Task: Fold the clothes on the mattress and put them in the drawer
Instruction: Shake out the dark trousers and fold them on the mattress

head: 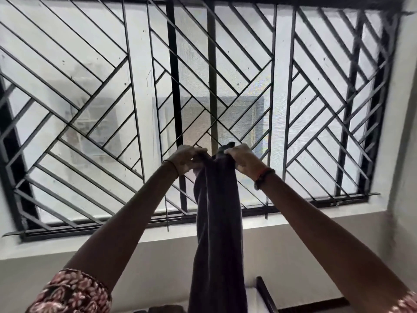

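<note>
Raised before a barred window [140,91], a dark purple garment [216,211] hangs from our two hands, the left hand [187,159] and right hand [241,158] nearly touching at its top edge. The fingers [234,151] of both hands are clenched around bunched cloth, and the piece drops between our forearms in one long, narrow column that runs out of the bottom of the view.

We judge the task to be at an early point for this piece. It is lifted and gathered lengthwise, but it is not yet folded down or laid flat. Neither the mattress nor the drawer is in sight, so we cannot tell how many clothes are done or waiting. A dark heap [158,309] at the lower edge may be more laundry, though it is too cut off to say.

The fabric looks soft, matte and thin, falling in loose vertical creases without stiffness. Behind it, black metal bars form slanted, chevron-like panels over pale, hazy panes, set in a smooth light-plastered wall [293,245]. Floral printed sleeves [72,292] cover our upper arms, and a beaded band [264,177] circles the right wrist.
</note>
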Tool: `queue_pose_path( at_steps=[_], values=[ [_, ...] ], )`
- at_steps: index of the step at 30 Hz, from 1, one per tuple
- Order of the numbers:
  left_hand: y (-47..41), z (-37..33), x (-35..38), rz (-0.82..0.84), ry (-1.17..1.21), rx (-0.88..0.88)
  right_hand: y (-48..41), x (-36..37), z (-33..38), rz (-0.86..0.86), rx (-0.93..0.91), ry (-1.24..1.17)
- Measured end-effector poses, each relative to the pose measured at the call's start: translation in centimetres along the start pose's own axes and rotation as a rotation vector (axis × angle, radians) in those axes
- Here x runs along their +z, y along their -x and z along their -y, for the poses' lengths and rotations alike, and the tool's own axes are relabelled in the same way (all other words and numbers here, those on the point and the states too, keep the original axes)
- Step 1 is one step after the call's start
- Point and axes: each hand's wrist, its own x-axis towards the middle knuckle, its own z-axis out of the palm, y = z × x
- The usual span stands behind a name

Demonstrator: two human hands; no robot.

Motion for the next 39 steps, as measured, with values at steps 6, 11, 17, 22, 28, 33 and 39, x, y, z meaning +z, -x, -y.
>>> queue_pose_path(
  at_steps=[6, 11, 17, 22, 28, 33, 39],
  values=[
    [0.0, -1.7, 1.4, -0.109, -0.051, 0.138, -1.1, 1.5, 0.6, -0.218, -0.092, 0.090],
    [0.1, -2.5, 1.6, 0.006, -0.234, 0.238, -0.1, 2.3, 2.0, -0.261, -0.158, 0.111],
    [1.0, -1.9, 2.0, -0.050, -0.056, 0.295, -0.6, 2.5, 1.9, -0.252, -0.212, 0.076],
    [0.0, -2.0, 1.6, -0.141, -0.393, 0.463, -0.8, 2.3, 1.9, -0.234, -0.240, 0.073],
    [-1.8, -1.8, 1.2, -0.189, -0.840, 0.559, -0.5, 1.9, 3.5, -0.166, -0.357, -0.004],
    [-1.2, -4.0, 1.6, -0.056, -0.680, 0.564, -0.9, 1.7, 4.7, -0.139, -0.356, -0.073],
    [-1.8, -6.3, 1.6, 0.062, -1.025, 0.623, -1.0, 1.2, 3.8, -0.084, -0.275, -0.401]
  ],
)
